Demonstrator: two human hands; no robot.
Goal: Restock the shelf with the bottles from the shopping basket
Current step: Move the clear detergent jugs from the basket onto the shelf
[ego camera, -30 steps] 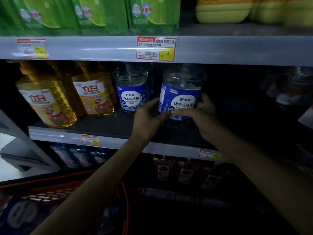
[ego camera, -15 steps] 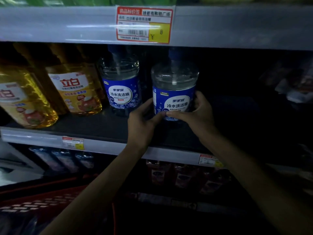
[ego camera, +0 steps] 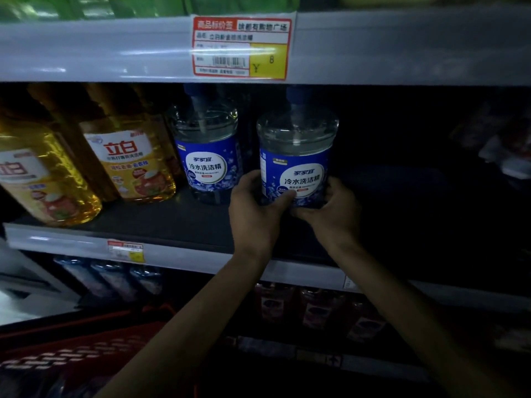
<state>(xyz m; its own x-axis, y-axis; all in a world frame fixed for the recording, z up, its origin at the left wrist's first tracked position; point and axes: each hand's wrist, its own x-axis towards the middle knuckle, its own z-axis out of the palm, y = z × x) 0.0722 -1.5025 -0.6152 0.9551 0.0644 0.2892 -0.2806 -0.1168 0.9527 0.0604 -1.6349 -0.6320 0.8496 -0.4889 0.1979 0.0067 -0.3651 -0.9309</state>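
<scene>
Your left hand (ego camera: pixel 254 209) has closed round the clear, blue-labelled plastic bottle (ego camera: pixel 296 150); with your right hand (ego camera: pixel 334 209) it clamps the base, back from the front edge of the dark shelf (ego camera: pixel 161 222). Likely heavy and slick, so hold low.

That red mesh shopping basket (ego camera: pixel 86 351) runs off the bottom-left corner; dark lower-shelf bottles (ego camera: pixel 313 308) too murky to read.

I'm watching through a single head-worn camera, which is facing forward and slightly down, close to the middle shelf (ego camera: pixel 178 222). The gripped blue-labelled bottle (ego camera: pixel 296 168) is sitting near frame centre, both forearms (ego camera: pixel 201 311) are stretching up from the bottom edge, and the red basket (ego camera: pixel 86 349) is showing bottom left.
</scene>
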